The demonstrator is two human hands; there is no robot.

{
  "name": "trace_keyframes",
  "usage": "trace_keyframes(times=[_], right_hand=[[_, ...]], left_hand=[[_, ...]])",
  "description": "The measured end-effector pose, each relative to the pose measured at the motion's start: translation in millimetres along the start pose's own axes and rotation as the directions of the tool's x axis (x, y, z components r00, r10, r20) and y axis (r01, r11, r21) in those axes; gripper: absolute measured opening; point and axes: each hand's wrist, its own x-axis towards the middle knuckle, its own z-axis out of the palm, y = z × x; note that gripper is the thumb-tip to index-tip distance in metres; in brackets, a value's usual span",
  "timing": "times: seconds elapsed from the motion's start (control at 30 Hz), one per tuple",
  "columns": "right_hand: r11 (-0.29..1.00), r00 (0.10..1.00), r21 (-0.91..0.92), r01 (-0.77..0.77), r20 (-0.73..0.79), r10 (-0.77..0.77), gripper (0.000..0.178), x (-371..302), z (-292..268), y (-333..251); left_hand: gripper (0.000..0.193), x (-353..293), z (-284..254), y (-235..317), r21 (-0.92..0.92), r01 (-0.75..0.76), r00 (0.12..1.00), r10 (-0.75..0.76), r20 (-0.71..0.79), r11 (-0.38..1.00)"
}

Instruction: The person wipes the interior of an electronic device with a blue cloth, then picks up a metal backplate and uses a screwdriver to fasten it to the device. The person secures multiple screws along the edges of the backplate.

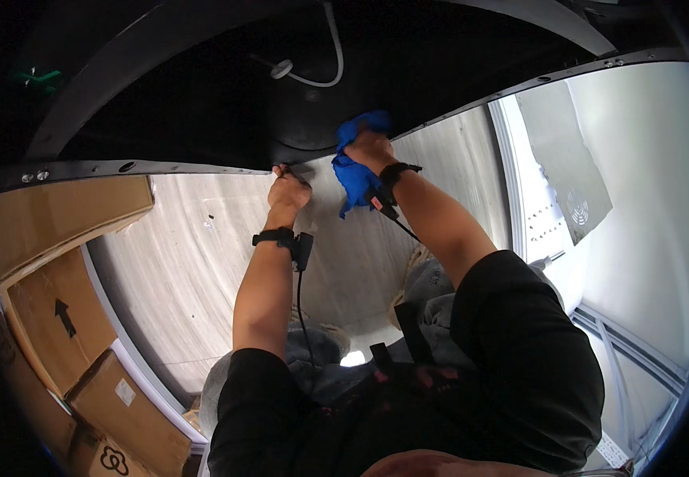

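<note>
From where I stand, the person's right hand [370, 151] has its fingers bunched around a crumpled, soft blue cloth [355, 181], which lies up against the smooth black panel [193, 119] with its folds drooping past the edge. The left hand [289, 193] curls at the panel's hole-dotted rim [225, 169], though I can't tell whether it grips, above a pale, wood-grained floor [209, 270] beside boxy brown cardboard cartons [66, 215].
</note>
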Motion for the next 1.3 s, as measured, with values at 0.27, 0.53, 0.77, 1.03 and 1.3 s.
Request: trace_keyframes(times=[0.27,0.53,0.77,1.03,1.3], right_hand=[[0.994,0.996,0.097,-0.050,-0.069,0.057,0.088,49.9,-11.9,5.7],[0.981,0.998,-0.181,0.066,0.019,-0.063,0.089,15.1,-2.3,0.2],[0.866,0.931,-0.383,0.322,-0.039,-0.363,0.086,-22.1,46.8,-5.9],[0.765,0.801,-0.435,0.475,-0.146,-0.580,0.050,-27.2,90.4,-59.5],[0.738,0.820,-0.496,0.458,-0.084,-0.566,0.046,-25.5,75.2,-39.3]], left_hand=[[0.081,-27.2,-38.4,10.4,-0.115,0.044,0.994,-0.032,0.109,0.992],[0.080,-21.7,-22.9,-11.3,-0.235,-0.012,0.997,0.030,0.071,0.972],[0.080,-29.1,-29.1,-10.8,-0.380,-0.062,0.998,0.053,-0.036,0.923],[0.083,-35.6,-22.9,-26.4,-0.503,-0.100,0.989,0.031,-0.144,0.858],[0.086,-27.2,-44.7,-8.5,-0.380,0.039,0.991,0.012,0.132,0.924]])
